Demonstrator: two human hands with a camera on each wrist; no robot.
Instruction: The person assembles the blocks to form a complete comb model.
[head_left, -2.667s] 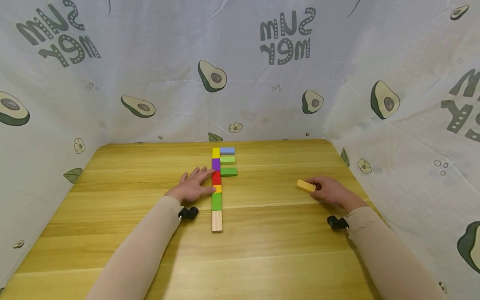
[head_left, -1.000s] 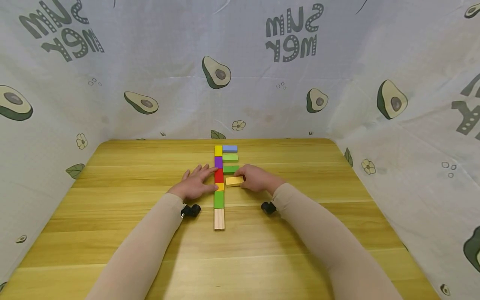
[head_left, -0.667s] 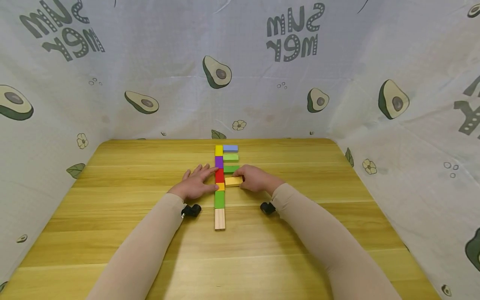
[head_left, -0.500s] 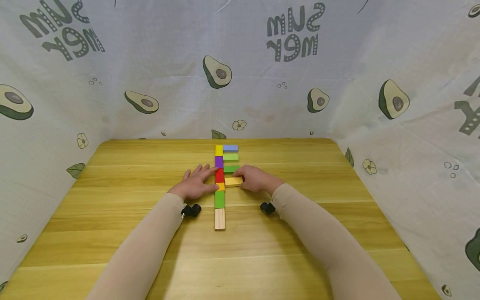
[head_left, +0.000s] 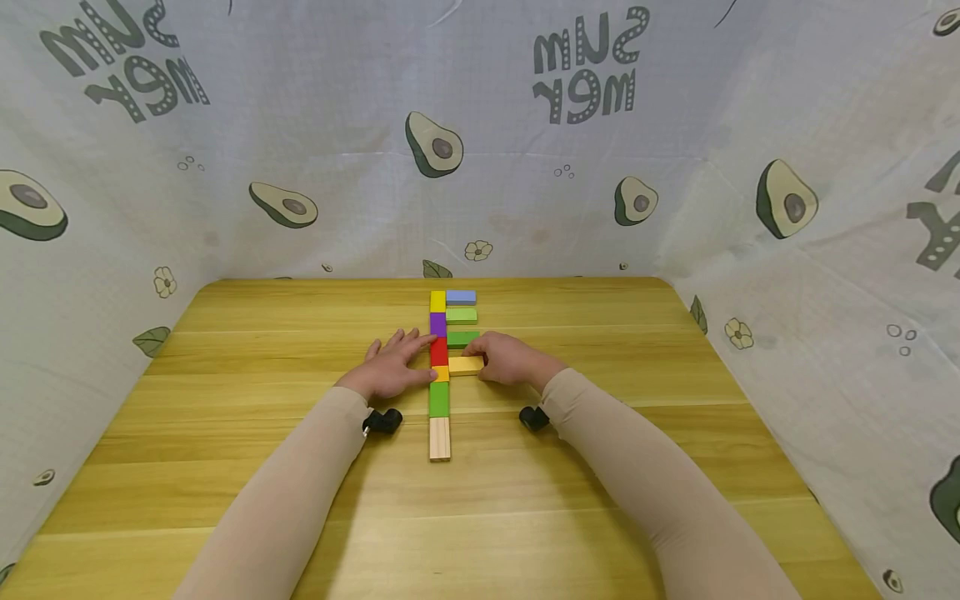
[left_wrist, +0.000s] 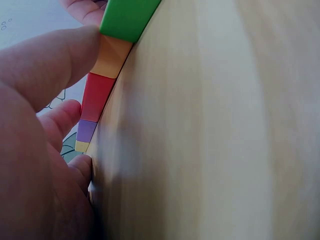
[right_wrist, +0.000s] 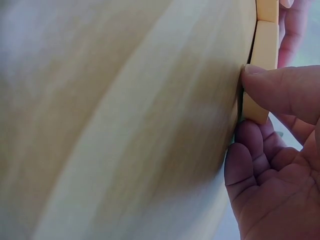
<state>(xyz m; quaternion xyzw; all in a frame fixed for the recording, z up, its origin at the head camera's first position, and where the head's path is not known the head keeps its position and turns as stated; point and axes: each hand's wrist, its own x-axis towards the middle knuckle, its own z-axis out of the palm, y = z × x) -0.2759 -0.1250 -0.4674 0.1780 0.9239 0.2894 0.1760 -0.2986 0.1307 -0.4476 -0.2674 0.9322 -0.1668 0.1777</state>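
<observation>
A column of coloured blocks runs down the middle of the table: yellow, purple, red, orange, green and bare wood. My left hand lies beside it with fingers spread, the thumb touching the orange block and the index finger the red one. My right hand pinches the right end of a light orange block. That block lies crosswise, its left end against the column at the orange block. In the right wrist view the thumb presses its side.
Blue, light green and dark green blocks stick out rightward from the column, above the held one. Behind the wooden table hangs a white cloth printed with avocados. Black wrist cameras sit on both wrists.
My right hand has brought the light orange block from the table's right side to the column, and lately shifted it slightly left against it. My left hand stays at the column.
</observation>
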